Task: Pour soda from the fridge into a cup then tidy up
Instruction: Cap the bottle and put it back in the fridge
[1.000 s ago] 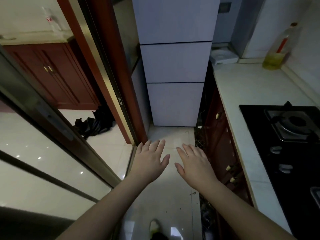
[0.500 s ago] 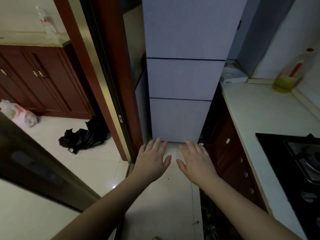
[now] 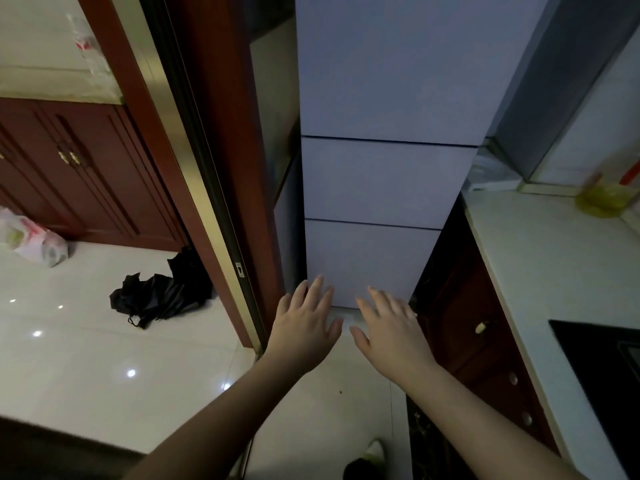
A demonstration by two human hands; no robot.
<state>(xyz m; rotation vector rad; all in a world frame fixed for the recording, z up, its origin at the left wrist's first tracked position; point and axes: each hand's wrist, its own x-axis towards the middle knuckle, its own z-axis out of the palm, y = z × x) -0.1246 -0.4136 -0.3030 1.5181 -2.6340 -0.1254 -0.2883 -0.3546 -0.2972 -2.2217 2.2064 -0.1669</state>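
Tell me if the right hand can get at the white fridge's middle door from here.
Probably yes: the right hand is open and empty, and nothing stands between it and the middle door of the tall white fridge.

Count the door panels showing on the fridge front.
3, stacked: the top panel, the middle panel, and the bottom panel just beyond both open hands. The frame's upper edge may hide more.

The fridge (image 3: 377, 181) now looms closer and fills more of the view — both flat hands, left hand (image 3: 304, 323) and right hand (image 3: 389, 329), have advanced, fingertips overlapping its bottom door.
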